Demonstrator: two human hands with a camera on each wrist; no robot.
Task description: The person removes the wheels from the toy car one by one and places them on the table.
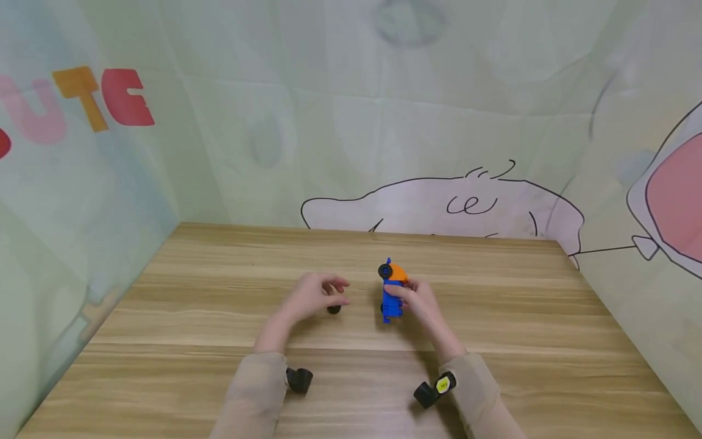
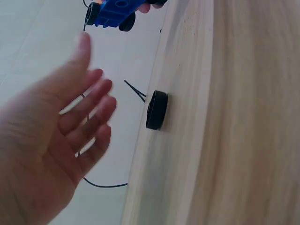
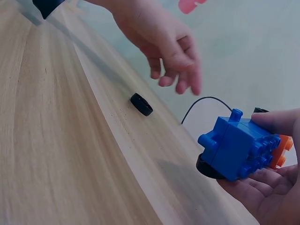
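My right hand (image 1: 421, 300) grips a toy building-block car (image 1: 392, 300) above the table, thumb on one side and fingers on the other. The car has a blue body and an orange front, with black wheels on it. In the right wrist view, a bare blue peg (image 3: 206, 140) juts from the car's body. Left of the car, a loose black toy wheel (image 2: 157, 110) stands on its edge on the wood. My left hand (image 1: 314, 295) hovers beside that wheel, fingers loosely bent and apart, holding nothing; the left wrist view shows a gap between them.
The wooden table (image 1: 219, 256) reaches back to a printed cloth backdrop (image 1: 329, 134) with cartoon drawings and letters. Black wrist cameras (image 1: 299, 380) are strapped over both beige sleeves (image 1: 255, 381).
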